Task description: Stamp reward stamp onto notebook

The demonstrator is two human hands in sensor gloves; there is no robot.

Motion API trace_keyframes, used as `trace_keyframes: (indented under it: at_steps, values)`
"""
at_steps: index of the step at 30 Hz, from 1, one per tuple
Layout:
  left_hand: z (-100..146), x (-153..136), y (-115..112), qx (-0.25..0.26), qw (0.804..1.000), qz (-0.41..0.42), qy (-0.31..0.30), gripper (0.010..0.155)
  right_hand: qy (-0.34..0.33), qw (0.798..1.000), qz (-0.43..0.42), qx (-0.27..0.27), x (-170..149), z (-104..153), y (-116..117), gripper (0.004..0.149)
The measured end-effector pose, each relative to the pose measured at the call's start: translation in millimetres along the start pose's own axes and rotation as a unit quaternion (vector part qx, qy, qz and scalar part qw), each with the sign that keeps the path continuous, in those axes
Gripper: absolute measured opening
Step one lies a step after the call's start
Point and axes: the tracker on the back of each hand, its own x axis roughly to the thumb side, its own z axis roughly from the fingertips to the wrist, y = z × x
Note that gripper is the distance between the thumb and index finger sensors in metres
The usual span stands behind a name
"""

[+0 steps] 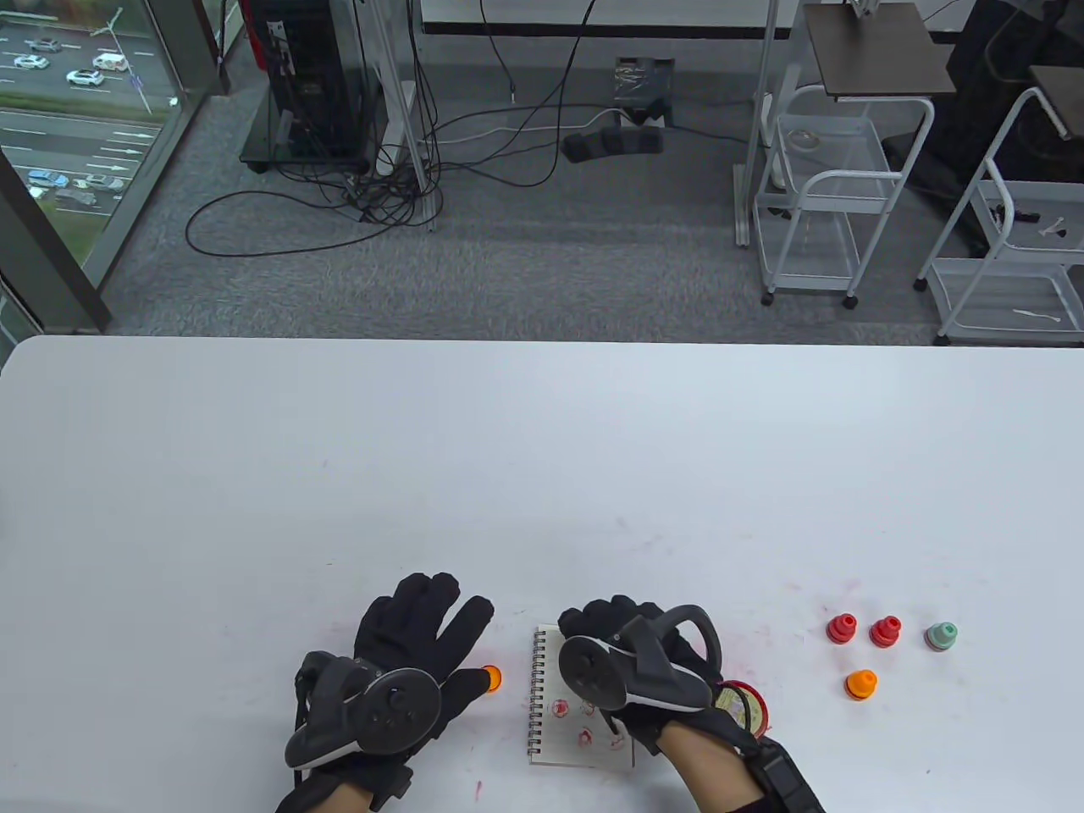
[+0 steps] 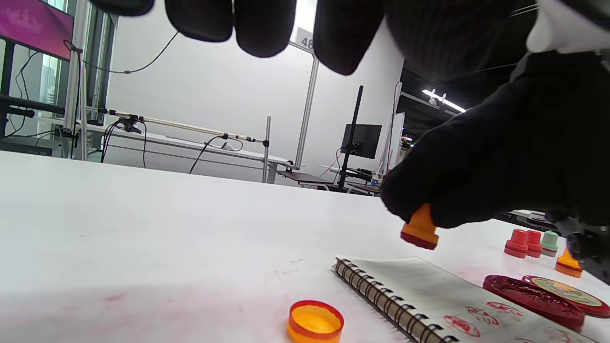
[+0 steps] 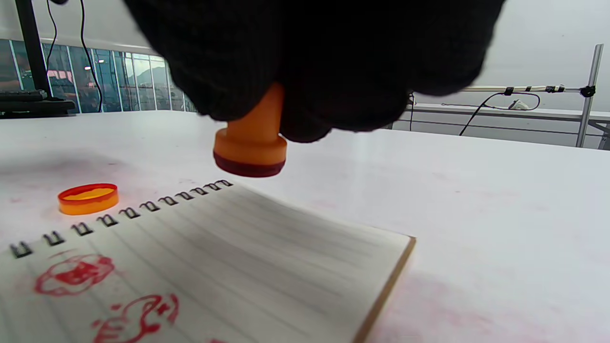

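A: Our right hand grips the orange stamp by its stem, with the dark red face turned down, so it is ready to press. Do we agree?

B: Yes. In the right wrist view the stamp hangs in the upper middle, above the far end of the notebook, not touching the paper. We hold it there, I think, because that part of the page is still free.

A: And the lower left of that view already has red prints. So we aim away from them.

B: Our left hand holds nothing. In the table view it lies flat with spread fingers at the lower middle, left of the notebook. It is near, but not on the paper.

A: The orange cap lies open side up beside the spiral, probably put aside so the stamp face is free.

B: The ink pad sits open at the lower right of the left wrist view, close for re-inking. The other stamps stand well apart on the right.

A: So we judge the press itself is the step not yet done.
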Motion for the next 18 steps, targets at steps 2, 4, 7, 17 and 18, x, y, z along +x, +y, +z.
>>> trace_keyframes:
  at_steps: [2,4,7,17,18]
  values:
    - [0.1,1.1,0.4,-0.001,1.0,0.001,-0.003,0.074,-0.002,1.0,0.003,0.006,2.8,-6.6,2.5,0.046]
    - [0.1,1.5,0.3,-0.002,1.0,0.002,-0.004,0.074,-0.004,1.0,0.007,0.011,5.2,-11.3,4.6,0.046]
    - [-0.1,2.0,0.1,-0.004,1.0,0.0,-0.006,0.074,-0.008,1.0,0.009,0.013,7.8,-16.9,7.5,0.046]
    - [-2.3,-0.4,-5.8,-0.027,1.0,0.003,0.002,0.074,-0.014,1.0,0.015,0.019,11.9,-29.5,25.7,0.044]
    - [-2.3,-0.6,-6.0,-0.028,1.0,0.002,0.003,0.074,-0.012,0.999,0.017,0.031,12.8,-32.3,24.7,0.044]
